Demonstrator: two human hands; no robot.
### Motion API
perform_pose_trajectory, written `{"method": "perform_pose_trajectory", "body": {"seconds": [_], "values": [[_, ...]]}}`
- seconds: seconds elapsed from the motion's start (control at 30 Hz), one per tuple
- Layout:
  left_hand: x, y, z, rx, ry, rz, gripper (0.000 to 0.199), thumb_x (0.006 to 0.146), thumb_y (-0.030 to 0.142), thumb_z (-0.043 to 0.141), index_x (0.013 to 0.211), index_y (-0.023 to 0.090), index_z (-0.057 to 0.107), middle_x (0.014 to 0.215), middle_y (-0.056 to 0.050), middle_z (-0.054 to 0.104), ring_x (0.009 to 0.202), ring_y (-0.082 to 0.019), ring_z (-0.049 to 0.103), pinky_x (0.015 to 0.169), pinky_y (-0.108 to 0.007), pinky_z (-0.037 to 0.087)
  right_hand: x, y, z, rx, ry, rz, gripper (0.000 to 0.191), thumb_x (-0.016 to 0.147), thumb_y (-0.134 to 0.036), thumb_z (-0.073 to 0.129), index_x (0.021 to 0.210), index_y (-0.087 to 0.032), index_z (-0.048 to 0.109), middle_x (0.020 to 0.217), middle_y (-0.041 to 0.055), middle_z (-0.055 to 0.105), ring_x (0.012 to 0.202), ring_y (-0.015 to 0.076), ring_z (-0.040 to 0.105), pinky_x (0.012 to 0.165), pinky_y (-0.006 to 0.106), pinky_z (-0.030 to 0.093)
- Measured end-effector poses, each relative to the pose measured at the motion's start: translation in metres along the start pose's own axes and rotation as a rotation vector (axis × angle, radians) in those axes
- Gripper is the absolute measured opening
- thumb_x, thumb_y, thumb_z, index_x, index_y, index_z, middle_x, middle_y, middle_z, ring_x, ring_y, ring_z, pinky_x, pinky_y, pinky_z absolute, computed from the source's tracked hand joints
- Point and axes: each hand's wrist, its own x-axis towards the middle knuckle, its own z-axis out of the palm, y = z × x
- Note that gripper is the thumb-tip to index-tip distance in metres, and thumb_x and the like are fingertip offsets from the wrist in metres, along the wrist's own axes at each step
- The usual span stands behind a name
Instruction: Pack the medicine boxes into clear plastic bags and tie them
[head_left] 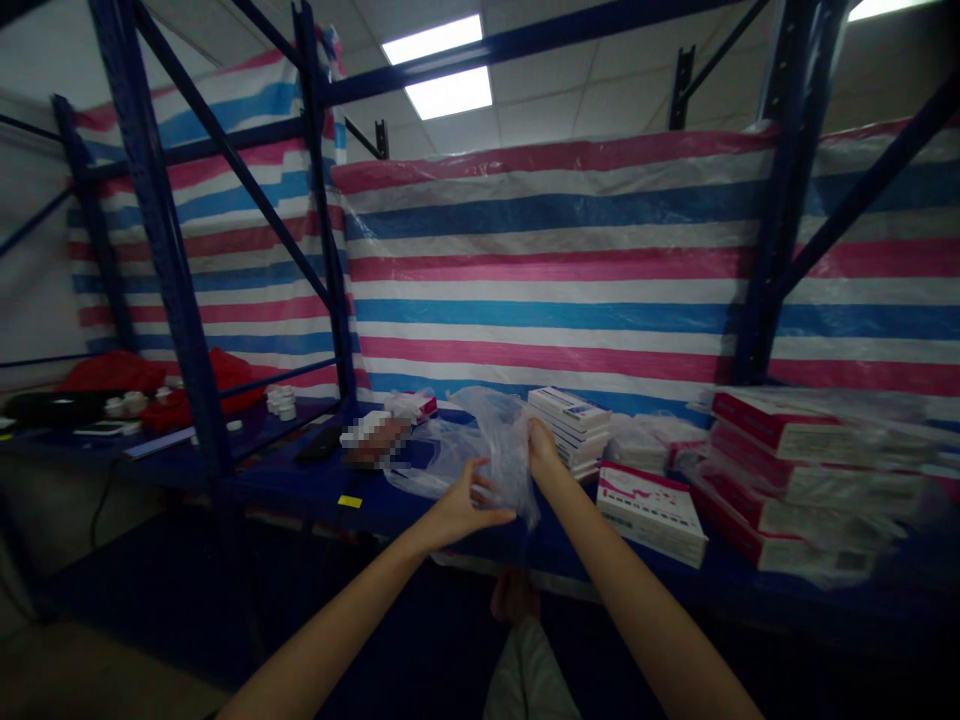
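A clear plastic bag [504,440] hangs crumpled over the front of the blue shelf, between my two hands. My right hand [541,452] pinches its right side, close to a stack of white boxes [570,425]. At the bag's lower left is my left hand [469,508], its thumb stretched out and its fingers curled apart against the film. More clear film [420,462] lies on the shelf to the left. A pink and white box [651,508] lies flat to the right of my right forearm.
Bagged pink and white boxes [795,490] are piled at the right. Blue rack posts [169,240] and braces rise at the left. Small white bottles [281,402], red cloth [112,372] and a yellow label [349,501] are also on the left. Striped sheeting [555,265] hangs behind.
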Motion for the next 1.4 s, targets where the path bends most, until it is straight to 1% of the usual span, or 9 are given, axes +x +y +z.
{"method": "perform_pose_trajectory", "body": {"seconds": [0.13,0.3,0.5,0.67,0.83,0.93,1.07,1.23,1.4], "values": [[0.014,-0.003,0.004,0.125,-0.044,0.041,0.035,0.062,0.041,0.068,0.082,0.012,0.064,0.075,-0.008,0.065,0.069,-0.021,0.061,0.063,-0.030,0.045,-0.003,-0.007,0.004,0.079,0.067,0.110,0.040,0.075,-0.055,0.033,0.087,-0.021,0.050,0.068,0.0037,0.059,0.062,0.0187,0.061,0.058,0.033,0.051],[0.023,0.025,-0.027,-0.156,-0.138,0.002,0.044,0.063,0.048,0.066,0.085,0.010,0.061,0.072,-0.009,0.067,0.054,-0.017,0.062,0.051,-0.024,0.043,-0.044,-0.032,-0.033,0.034,0.004,0.117,0.051,0.076,-0.051,0.048,0.120,-0.027,0.040,0.121,0.0077,0.048,0.096,0.0188,0.058,0.078,0.034,0.049],[0.028,0.041,-0.058,-0.117,-0.135,0.009,0.048,0.061,0.049,0.068,0.090,0.011,0.061,0.069,-0.007,0.066,0.047,-0.014,0.060,0.043,-0.019,0.038,-0.097,-0.041,-0.056,-0.152,-0.509,0.168,0.068,0.069,-0.032,0.065,0.130,-0.029,0.035,0.129,0.0085,0.042,0.101,0.0204,0.053,0.076,0.035,0.048],[0.037,0.026,-0.052,0.002,-0.064,-0.018,0.052,0.068,0.060,0.056,0.091,0.013,0.062,0.073,-0.005,0.064,0.045,-0.011,0.056,0.039,-0.019,0.033,-0.096,-0.032,-0.018,-0.230,-0.347,-0.068,0.060,0.071,-0.029,0.062,0.127,-0.030,0.039,0.115,0.0051,0.053,0.080,0.0173,0.057,0.062,0.029,0.045],[0.026,0.025,-0.047,0.190,-0.183,0.057,0.041,0.068,0.050,0.061,0.089,0.015,0.067,0.075,-0.004,0.063,0.063,-0.014,0.055,0.047,-0.020,0.039,-0.092,-0.044,-0.002,-0.474,-0.213,-0.267,0.009,0.078,-0.028,0.056,0.084,-0.026,0.062,0.084,0.0006,0.062,0.079,0.0203,0.056,0.071,0.034,0.039],[0.020,0.034,-0.047,0.135,-0.272,0.048,0.034,0.066,0.042,0.067,0.083,0.013,0.068,0.067,-0.003,0.064,0.062,-0.014,0.056,0.057,-0.023,0.042,-0.096,-0.049,-0.006,-0.630,-0.148,-0.333,0.009,0.081,-0.029,0.053,0.079,-0.025,0.062,0.082,-0.0002,0.063,0.083,0.0215,0.055,0.074,0.036,0.035],[0.018,0.044,-0.050,0.065,-0.207,0.060,0.033,0.060,0.033,0.072,0.085,0.012,0.068,0.070,-0.005,0.066,0.066,-0.016,0.059,0.067,-0.026,0.042,-0.103,-0.055,-0.011,-0.732,-0.128,-0.471,0.013,0.082,-0.029,0.051,0.089,-0.028,0.062,0.097,0.0007,0.061,0.093,0.0215,0.051,0.077,0.037,0.034],[0.019,0.040,-0.043,0.015,-0.186,0.108,0.023,0.062,0.033,0.069,0.071,0.012,0.066,0.066,-0.003,0.063,0.063,-0.014,0.054,0.061,-0.024,0.039,-0.110,-0.065,-0.011,-0.880,-0.141,-0.621,0.024,0.081,-0.024,0.055,0.103,-0.034,0.060,0.111,-0.0008,0.059,0.102,0.0224,0.048,0.081,0.038,0.031],[0.019,0.036,-0.038,-0.028,-0.138,0.078,0.033,0.064,0.036,0.067,0.087,0.013,0.063,0.056,0.002,0.053,0.046,-0.008,0.045,0.044,-0.020,0.035,-0.107,-0.065,-0.010,-0.861,-0.116,-0.640,0.007,0.081,-0.026,0.057,0.082,-0.029,0.063,0.093,-0.0021,0.065,0.092,0.0209,0.053,0.079,0.037,0.031]]}}
